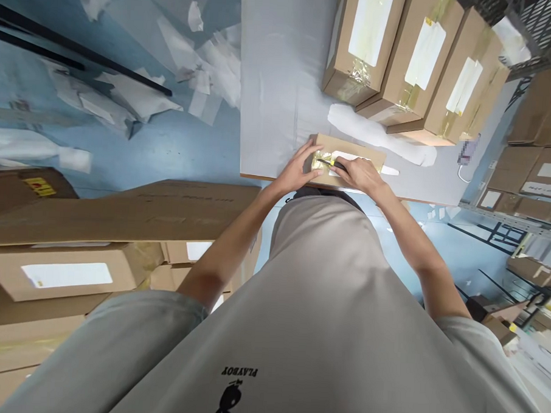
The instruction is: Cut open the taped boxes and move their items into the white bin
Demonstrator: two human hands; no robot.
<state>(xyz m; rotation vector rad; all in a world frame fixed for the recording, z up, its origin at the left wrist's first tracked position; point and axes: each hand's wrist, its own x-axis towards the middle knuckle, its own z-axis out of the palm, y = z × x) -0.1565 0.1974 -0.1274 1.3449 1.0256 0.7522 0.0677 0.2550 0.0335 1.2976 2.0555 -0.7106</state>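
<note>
A small cardboard box (351, 144) lies near the front edge of the grey table (280, 97), with a white label and shiny clear tape on its top. My left hand (300, 167) grips the box's left end, fingers on the far side and thumb on the near side. In my right hand (360, 173) is a black and yellow utility knife (336, 165), its tip pointing left over the taped end. Whether the blade touches the tape I cannot tell. My right hand partly covers the label.
Several taped cardboard boxes (403, 60) stand at the table's back right, with a long white wrapped roll (381, 135) before them. A large open carton (120, 209) holding boxes is at my left. Scrap packaging (208, 63) litters the blue floor. Stacked cartons (541, 130) are at the right.
</note>
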